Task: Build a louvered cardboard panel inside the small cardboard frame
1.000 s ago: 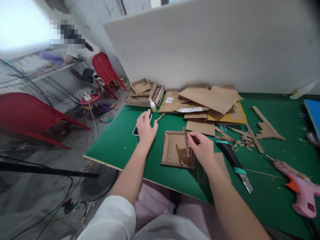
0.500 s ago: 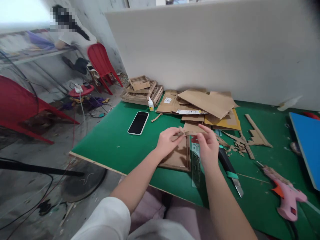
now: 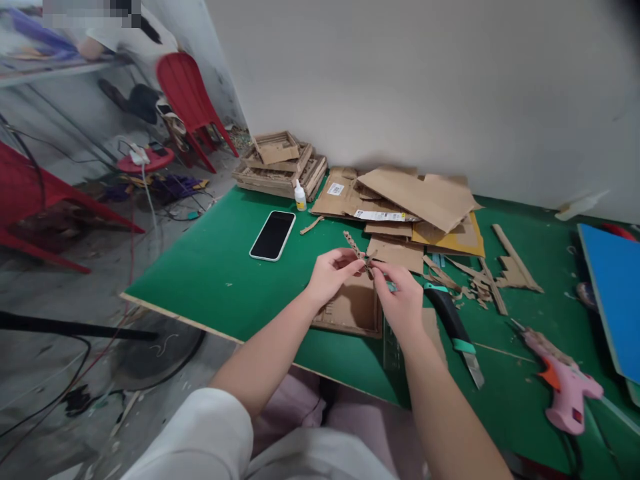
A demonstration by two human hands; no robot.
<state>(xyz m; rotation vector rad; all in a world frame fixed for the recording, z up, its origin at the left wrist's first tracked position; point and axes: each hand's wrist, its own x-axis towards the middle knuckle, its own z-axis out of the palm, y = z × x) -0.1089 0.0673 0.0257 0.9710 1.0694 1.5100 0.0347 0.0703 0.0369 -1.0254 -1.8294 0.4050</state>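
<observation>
A narrow strip of corrugated cardboard [image 3: 353, 244] slants up from between my two hands. My left hand [image 3: 334, 275] is closed on it, with thumb and fingers pinched near its lower end. From the other side, my right hand [image 3: 400, 293] pinches the strip at the same spot; the fingertips of both hands nearly meet. Under them a shallow cardboard tray [image 3: 350, 313] with raised edges lies on the table, partly covered by my hands. A clear ruler [image 3: 391, 347] is beside the tray, below my right wrist.
Right of my hands lie a utility knife [image 3: 453, 320], cardboard scraps [image 3: 480, 283] and a pink glue gun [image 3: 565, 380]. Beyond are cardboard sheets [image 3: 420, 193], a glue bottle [image 3: 300, 197], stacked cardboard frames [image 3: 280, 167] and a phone [image 3: 273, 235]. A person [image 3: 135, 40] sits at the back left.
My right hand has moved in to the left, its spread fingers now pinching the strip. The strip stands up at a slant, and a cardboard piece now shows beside my right wrist. The view has shifted slightly.
</observation>
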